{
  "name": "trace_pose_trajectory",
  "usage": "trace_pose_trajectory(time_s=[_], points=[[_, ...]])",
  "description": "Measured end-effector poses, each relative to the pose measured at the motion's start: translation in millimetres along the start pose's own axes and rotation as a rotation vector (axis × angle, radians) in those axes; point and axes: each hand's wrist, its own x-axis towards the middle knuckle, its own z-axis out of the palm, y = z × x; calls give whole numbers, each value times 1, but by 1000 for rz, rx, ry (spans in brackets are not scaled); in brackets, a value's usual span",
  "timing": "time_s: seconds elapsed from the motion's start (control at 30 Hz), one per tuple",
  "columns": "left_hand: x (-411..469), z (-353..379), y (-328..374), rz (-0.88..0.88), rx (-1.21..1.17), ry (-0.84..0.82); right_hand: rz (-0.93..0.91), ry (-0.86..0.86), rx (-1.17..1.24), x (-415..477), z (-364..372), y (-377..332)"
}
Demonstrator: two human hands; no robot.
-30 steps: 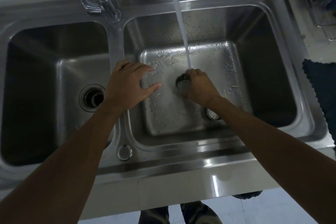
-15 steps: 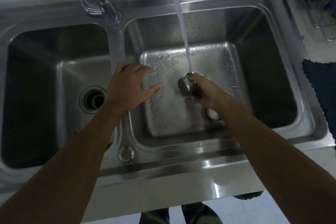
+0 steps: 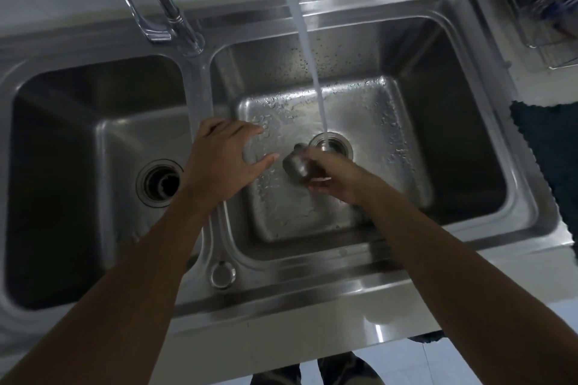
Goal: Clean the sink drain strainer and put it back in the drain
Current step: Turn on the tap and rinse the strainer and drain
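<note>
Strainer in my grip beside the open drain

My right hand [image 3: 331, 178] grips the strainer [image 3: 295, 166] tilted; water [image 3: 308, 50] streams into the drain [image 3: 331, 144]; my left hand [image 3: 223, 159] rests spread on the sink divider [image 3: 200, 91].

Left forearm [image 3: 140, 275] and left hand [image 3: 225, 159], 7 o'clock: bare, unsleeved. Right forearm [image 3: 453, 259] and right hand [image 3: 337, 181], 5 o'clock: likewise bare. Dark trouser legs [image 3: 312, 372], 6 o'clock.

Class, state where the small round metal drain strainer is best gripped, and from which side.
Grip the metal strainer around its rim end, from the right, as the right hand does: its rounded base is free to enter the open drain.
</note>
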Motion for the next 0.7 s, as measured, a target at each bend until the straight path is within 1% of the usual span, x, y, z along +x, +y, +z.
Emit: trace_pose_trajectory(time_s=[0.07, 0.1, 0.13, 0.2, 0.3, 0.43, 0.57, 0.7], points=[[0, -1, 1, -1, 12, -9, -314, 193, -632, 2, 13, 12], [1, -2, 1, 0, 12, -16, -438, 251, -894, 3, 19, 18], [1, -3, 2, 3, 12, -17, -493, 263, -1057, 5, 25, 24], [2, -4, 3, 9, 14, -20, -502, 252, -1225, 8, 34, 30], [2, -5, 4, 10, 21, -26, -479, 285, -1354, 13, 39, 36], [1, -5, 4, 14, 6, -12, -393, 269, -1346, 16, 36, 39], [1, -4, 3, 1, 18, -3, -357, 280, -1331, 19, 33, 41], [1, -2, 2, 15, 4, -2, -329, 263, -1376, 14, 32, 41]])
